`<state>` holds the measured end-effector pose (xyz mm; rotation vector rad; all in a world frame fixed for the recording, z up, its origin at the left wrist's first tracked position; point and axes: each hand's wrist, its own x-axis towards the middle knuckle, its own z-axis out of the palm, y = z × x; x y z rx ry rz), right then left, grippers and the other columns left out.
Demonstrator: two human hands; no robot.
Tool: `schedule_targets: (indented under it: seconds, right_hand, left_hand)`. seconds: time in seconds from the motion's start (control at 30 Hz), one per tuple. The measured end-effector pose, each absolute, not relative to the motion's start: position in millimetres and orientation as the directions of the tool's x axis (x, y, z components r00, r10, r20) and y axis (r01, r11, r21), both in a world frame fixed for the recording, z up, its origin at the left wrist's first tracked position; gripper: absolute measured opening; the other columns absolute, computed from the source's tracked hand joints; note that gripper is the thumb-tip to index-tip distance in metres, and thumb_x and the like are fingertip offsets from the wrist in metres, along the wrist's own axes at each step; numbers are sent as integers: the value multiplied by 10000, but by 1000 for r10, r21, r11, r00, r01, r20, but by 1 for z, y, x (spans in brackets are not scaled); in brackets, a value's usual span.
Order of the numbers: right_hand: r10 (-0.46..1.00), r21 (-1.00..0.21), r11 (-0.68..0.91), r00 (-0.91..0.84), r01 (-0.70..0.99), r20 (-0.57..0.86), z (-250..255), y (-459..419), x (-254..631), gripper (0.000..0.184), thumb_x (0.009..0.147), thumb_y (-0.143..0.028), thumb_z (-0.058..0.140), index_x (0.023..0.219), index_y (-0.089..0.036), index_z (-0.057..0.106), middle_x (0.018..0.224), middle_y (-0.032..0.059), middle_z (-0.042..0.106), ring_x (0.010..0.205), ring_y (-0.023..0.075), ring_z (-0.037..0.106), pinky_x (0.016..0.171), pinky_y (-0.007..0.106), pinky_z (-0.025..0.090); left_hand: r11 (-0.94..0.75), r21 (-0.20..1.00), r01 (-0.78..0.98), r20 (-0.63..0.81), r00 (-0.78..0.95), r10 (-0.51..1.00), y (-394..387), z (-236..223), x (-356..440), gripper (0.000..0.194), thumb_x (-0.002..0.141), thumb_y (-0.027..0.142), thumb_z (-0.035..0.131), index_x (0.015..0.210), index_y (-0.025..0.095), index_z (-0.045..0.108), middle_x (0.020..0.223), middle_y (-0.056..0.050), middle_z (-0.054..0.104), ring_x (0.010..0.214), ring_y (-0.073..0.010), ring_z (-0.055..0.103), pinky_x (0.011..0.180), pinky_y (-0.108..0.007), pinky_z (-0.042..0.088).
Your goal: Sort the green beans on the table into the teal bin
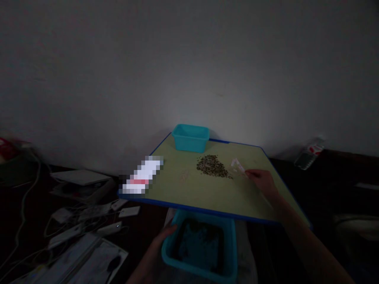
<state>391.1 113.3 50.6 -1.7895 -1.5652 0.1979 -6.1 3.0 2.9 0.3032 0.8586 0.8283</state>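
Note:
My left hand (164, 238) grips the left rim of a turquoise plastic bin (199, 268), which sits below the table's front edge. Dark material lies inside that bin. My right hand (263, 182) pinches a small clear plastic bag (237, 165) with white marks, low over the right part of the table. Just left of the bag, a heap of small dark grains (212, 165) is spread on the yellowish tabletop (213, 197). Some pale, faint bits (184, 175) lie left of the heap.
A second turquoise bin (191, 139) stands at the table's back, near the wall. A bright, pixelated rectangle (142, 176) covers the left edge. Cables and white power strips (94, 212) clutter the left floor; a clear bottle (310, 153) lies at right.

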Motion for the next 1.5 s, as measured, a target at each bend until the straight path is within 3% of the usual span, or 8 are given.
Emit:
schedule_targets:
  seconds: [0.13,0.37,0.6,0.87,1.1,1.5]
  right_hand:
    - [931,-639,67,183,766,317,54,145,370,258,790,-334,599,873,-197,802,855,64,785,804,274,725,774,363,537]
    - [941,-666,90,155,741,300,47,161,345,263,802,-326,596,896,-195,804,871,67,783,805,252,724,784,345,545]
    - [939,-655,122,126,745,319,45,151,344,276,821,-335,586,914,-189,800,887,83,783,794,248,719,777,347,537]
    - [943,-673,139,109,726,313,46,148,343,259,801,-329,602,900,-200,804,849,65,781,772,245,714,751,345,537]
    - [955,-705,127,105,698,276,49,143,338,271,792,-337,608,894,-180,803,797,62,774,739,230,703,705,312,521]
    - [963,-710,151,61,687,264,54,138,337,249,767,-335,619,866,-199,802,777,49,775,701,212,687,684,310,509]
  left_hand:
    - [670,508,-541,-540,406,737,0,7,0,605,824,330,661,1379,130,529,1143,-161,770,1038,-360,716,911,-457,528]
    - [716,470,-516,-602,405,688,2,2,5,676,791,334,673,1404,120,485,1034,-163,799,1022,-387,717,951,-510,497]
    - [694,460,-554,-575,410,708,3,4,11,744,766,330,704,1441,157,444,1156,-155,765,1050,-388,705,935,-510,513]
    - [717,457,-526,-593,421,686,3,1,11,727,767,353,690,1418,114,472,1034,-176,796,1012,-420,713,910,-547,519]
    - [701,458,-547,-582,411,701,2,3,13,718,759,350,699,1416,166,476,1171,-153,760,1104,-404,679,935,-530,517]
    - [707,443,-550,-602,402,690,3,3,12,761,765,313,691,1457,154,416,1196,-166,746,1093,-410,682,942,-528,515]
